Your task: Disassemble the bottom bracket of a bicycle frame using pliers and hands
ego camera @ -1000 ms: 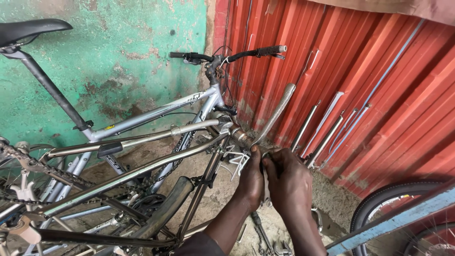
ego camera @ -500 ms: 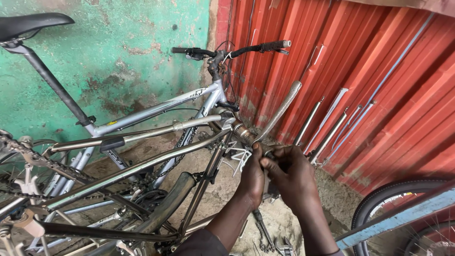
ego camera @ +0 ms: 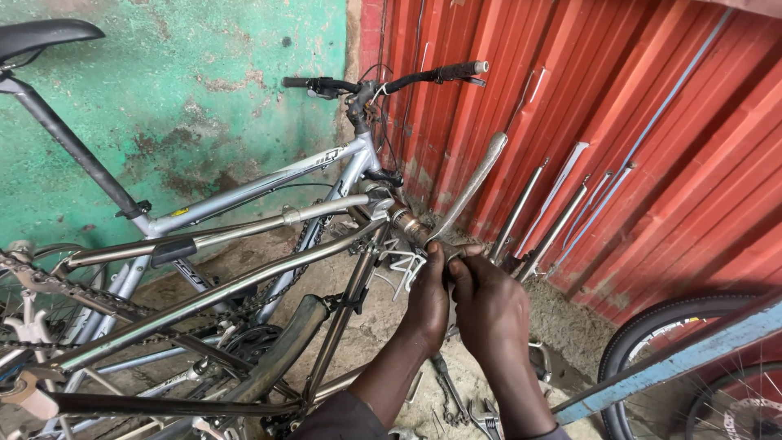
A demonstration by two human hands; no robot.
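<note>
In the head view, the left hand (ego camera: pixel 428 297) and right hand (ego camera: pixel 489 314) stay pressed together, both clamped around the front end of the bare bicycle frame (ego camera: pixel 244 285), just below its fork (ego camera: pixel 472 187). Compared with a moment ago, the hands sit slightly lower and nearer the middle, and the fork leans a little more upright against the red corrugated wall (ego camera: pixel 619 147). The silver bicycle (ego camera: pixel 269 183) behind is unmoved.

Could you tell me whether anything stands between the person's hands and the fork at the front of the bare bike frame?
Nothing visible does. The left hand and right hand are already closed around the top of the fork beside the headset of the bare frame; loose cables hang just beside them.
</note>
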